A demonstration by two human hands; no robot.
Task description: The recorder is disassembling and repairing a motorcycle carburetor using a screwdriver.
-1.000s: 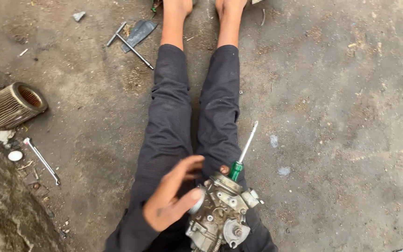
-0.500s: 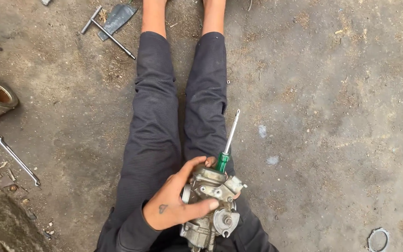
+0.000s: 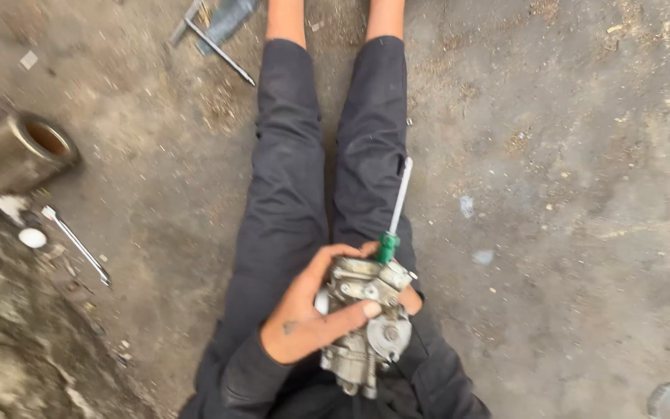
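Carburetor [image 3: 366,326]: over the lap, cast metal, likely heavy, rigid, with knobbly fittings; best held round the body.
Left hand [image 3: 304,314]: grip closed around the carburetor.
Right hand [image 3: 409,299]: mostly hidden behind it; grip cannot be told.
Screwdriver [image 3: 393,217]: green handle, resting against the carburetor top.
Cylindrical filter [image 3: 17,151]: on the ground, hollow, nothing visible inside.

Grey metal carburetor [image 3: 366,326] upright over lap; green-handled screwdriver [image 3: 394,217] w/ shaft pointing away.
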